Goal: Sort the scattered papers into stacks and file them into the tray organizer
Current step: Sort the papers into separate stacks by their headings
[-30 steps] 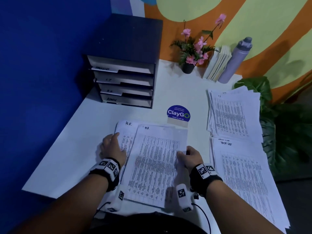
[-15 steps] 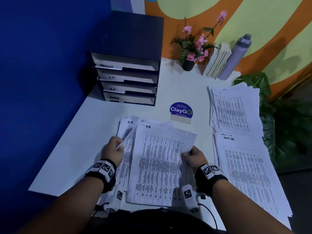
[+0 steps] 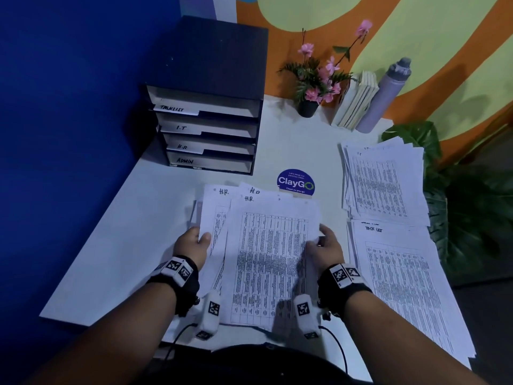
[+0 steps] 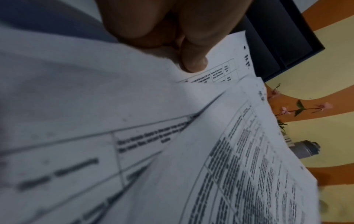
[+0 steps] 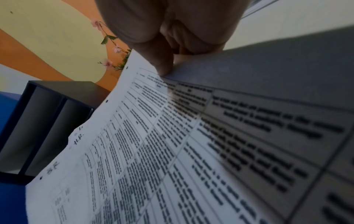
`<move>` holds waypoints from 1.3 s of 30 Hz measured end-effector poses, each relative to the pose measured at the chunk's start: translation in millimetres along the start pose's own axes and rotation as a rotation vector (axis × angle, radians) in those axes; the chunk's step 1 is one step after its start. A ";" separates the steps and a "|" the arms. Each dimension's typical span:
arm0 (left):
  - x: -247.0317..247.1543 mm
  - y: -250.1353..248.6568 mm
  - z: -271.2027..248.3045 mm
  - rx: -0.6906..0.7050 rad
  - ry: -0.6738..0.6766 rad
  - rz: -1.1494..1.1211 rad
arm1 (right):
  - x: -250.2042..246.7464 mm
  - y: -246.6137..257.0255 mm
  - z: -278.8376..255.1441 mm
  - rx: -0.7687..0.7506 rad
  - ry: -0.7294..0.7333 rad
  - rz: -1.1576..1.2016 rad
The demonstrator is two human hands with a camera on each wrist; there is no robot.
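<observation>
A loose stack of printed sheets marked H.R. (image 3: 266, 254) is held off the white table in front of me. My left hand (image 3: 195, 243) pinches its left edge, thumb on top (image 4: 193, 63). My right hand (image 3: 323, 245) pinches the right edge, thumb on the page (image 5: 162, 63). The sheets are fanned out and uneven at the top. The dark tray organizer (image 3: 205, 129) stands at the back left with four white trays labelled TASKLIST, I.T, H.R and ADMIN. In the wrist views the H.R. sheets (image 4: 220, 159) (image 5: 172, 151) fill most of the picture.
Two more paper stacks lie on the right: one marked I.T (image 3: 383, 184) farther back, one marked TASK LIST (image 3: 399, 282) nearer. A round ClayGo sign (image 3: 295, 183) stands behind the held sheets. A flower pot (image 3: 308, 107), books (image 3: 355, 101) and a grey bottle (image 3: 383, 98) line the back wall.
Both hands went from resting on the H.R. sheets on the table to pinching their edges and lifting them; the sheets now sit higher and more gathered.
</observation>
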State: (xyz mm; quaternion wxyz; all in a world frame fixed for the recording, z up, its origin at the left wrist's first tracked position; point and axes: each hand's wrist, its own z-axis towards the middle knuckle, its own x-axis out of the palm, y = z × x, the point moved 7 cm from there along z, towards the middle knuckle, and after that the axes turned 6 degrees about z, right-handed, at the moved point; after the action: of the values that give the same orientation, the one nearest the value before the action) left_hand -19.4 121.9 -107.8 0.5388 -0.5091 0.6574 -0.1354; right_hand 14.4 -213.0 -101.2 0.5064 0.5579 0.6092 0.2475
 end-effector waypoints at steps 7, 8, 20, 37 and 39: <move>19.3 -5.6 0.0 0.022 0.113 0.000 | 7.1 -4.5 0.5 0.061 0.090 0.067; 23.2 -8.0 -0.1 0.049 0.136 0.047 | 6.6 -2.9 1.4 0.042 0.084 0.041; -13.4 23.6 18.5 0.006 -0.058 0.312 | 18.0 -4.5 -2.1 0.034 0.136 0.164; -12.3 -7.8 -2.5 -0.057 -0.018 -0.252 | 21.8 -1.8 8.3 0.031 0.109 0.230; -13.1 -6.9 -1.8 -0.069 -0.025 -0.258 | 18.4 1.7 8.5 0.010 0.092 0.256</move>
State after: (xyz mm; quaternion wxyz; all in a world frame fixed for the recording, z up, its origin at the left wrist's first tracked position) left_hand -18.6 128.9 -94.6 0.5070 -0.6095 0.5840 -0.1745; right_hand 25.1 -197.7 -109.1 0.4393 0.6217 0.5568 0.3324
